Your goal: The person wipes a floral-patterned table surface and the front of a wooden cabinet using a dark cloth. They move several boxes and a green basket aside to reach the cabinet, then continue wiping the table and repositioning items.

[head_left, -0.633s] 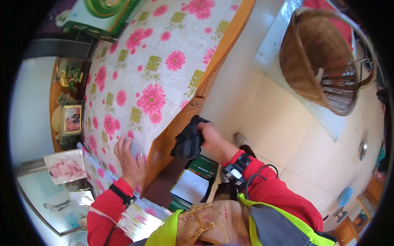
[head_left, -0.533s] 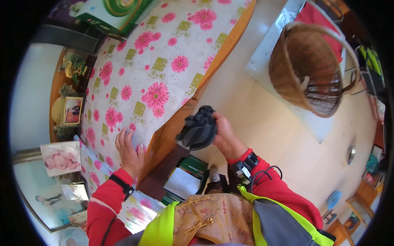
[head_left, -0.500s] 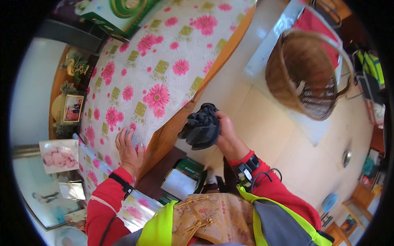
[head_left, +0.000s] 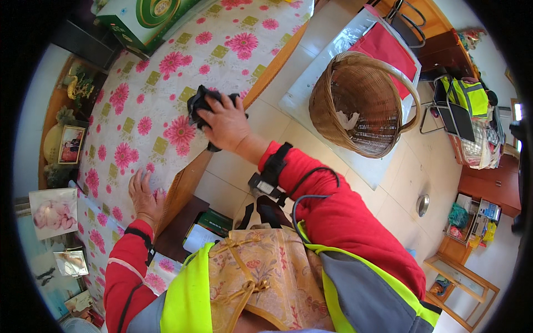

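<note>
Our right hand squeezes a dark cloth on the flowery worktop. Our left hand lies spread flat nearby. Most of the worktop is not wiped yet, we think.

Green cardboard box: stands at the far end of the desk, on the flowered cloth, top left of the view; rectangular, dark green sides, a round green-and-white emblem on its upper face.

Green flat package: lies on the low dark shelf under the near edge of the desk; green with a pale edge, partly hidden.

White paper label or sheet: just beside the green package, on the same shelf; pale, with small print too fine to tell.

Small boxes: on the brown cabinet at the far right; white, blue and yellow, blurred by the lens rim.
</note>
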`<state>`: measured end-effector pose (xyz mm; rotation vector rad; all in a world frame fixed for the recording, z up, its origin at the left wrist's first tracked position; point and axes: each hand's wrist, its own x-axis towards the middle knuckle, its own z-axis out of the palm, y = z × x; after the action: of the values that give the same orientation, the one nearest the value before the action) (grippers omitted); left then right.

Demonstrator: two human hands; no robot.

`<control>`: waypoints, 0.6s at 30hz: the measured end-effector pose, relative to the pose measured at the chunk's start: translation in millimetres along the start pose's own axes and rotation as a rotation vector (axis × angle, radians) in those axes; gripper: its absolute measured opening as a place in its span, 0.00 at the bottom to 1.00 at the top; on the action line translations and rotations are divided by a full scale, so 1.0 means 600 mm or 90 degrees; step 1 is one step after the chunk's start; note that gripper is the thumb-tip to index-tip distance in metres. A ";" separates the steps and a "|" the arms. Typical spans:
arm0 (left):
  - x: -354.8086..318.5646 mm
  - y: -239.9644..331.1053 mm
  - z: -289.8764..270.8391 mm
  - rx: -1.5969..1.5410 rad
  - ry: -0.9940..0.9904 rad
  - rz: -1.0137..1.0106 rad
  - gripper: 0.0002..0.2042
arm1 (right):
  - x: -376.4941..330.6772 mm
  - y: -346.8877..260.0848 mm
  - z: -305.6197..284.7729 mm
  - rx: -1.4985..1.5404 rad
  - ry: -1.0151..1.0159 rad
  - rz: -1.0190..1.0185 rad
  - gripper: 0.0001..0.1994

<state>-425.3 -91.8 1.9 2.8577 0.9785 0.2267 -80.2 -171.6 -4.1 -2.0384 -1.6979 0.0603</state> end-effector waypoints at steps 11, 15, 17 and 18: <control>-0.009 0.000 -0.010 -0.046 -0.028 -0.057 0.31 | 0.124 0.317 -0.019 -0.198 0.149 0.042 0.19; -0.011 -0.004 0.000 -0.061 -0.006 -0.054 0.32 | 0.123 0.338 -0.013 -0.232 0.107 0.086 0.25; -0.012 -0.002 0.002 -0.058 -0.012 -0.070 0.32 | 0.124 0.341 -0.017 -0.241 0.085 0.109 0.28; -0.012 -0.002 0.003 -0.058 -0.005 -0.071 0.32 | 0.123 0.339 -0.017 -0.229 0.085 0.125 0.28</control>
<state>-431.4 -95.6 -0.7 2.7107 1.0916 0.2428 126.1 -128.7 -54.3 -2.4046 -1.5073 -0.3324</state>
